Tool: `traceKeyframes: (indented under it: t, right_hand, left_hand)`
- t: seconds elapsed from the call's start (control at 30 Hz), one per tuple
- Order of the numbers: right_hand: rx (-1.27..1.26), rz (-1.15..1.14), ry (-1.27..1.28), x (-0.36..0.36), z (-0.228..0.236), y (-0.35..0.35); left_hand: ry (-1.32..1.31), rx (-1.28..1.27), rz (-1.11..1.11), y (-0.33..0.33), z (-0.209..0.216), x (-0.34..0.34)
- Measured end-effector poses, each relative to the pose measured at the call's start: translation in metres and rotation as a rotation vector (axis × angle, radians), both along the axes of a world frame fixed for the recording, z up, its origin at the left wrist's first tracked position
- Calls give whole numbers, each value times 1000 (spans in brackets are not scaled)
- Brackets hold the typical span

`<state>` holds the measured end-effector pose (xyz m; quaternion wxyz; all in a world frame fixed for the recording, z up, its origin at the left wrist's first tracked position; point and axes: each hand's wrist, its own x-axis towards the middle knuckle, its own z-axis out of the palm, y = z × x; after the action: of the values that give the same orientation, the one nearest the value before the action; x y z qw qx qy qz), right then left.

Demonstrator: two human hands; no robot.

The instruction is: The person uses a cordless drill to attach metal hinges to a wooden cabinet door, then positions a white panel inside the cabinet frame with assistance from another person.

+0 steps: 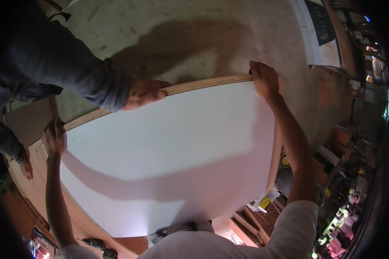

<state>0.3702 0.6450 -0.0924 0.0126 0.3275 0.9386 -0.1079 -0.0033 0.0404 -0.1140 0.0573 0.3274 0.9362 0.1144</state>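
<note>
A large white-faced plywood panel (pixel 173 146) spreads out in front of me, its layered edge showing along the far side. At its far left corner my left hand (pixel 54 137) is closed over the edge, fingertips partly hidden. My right hand (pixel 266 80) grips the far right corner, its fingers curled over the rim. Between my hands, a co-worker's hand (pixel 145 93) in a dark sleeve rests on the far edge. That person's other hand (pixel 27 168) lies near a wooden surface (pixel 34 166) at the left.
A black cordless drill (pixel 97 246) lies at the lower left. Beside the panel's near right corner are brown wooden pieces (pixel 250 224) and a yellow-labelled item (pixel 265 203). A large box (pixel 322 34) stands at the far right on the concrete floor (pixel 212 30).
</note>
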Motion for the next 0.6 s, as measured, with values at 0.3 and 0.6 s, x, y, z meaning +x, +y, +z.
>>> traceKeyframes:
  t: [0.3,0.6]
  right_hand:
    - [52,107,24,6,-12,11]
    - [206,461,142,-79,0,-72]
  left_hand:
    - [-78,-75,78,10,11,4]
    - [-94,-119,203,19,19,8]
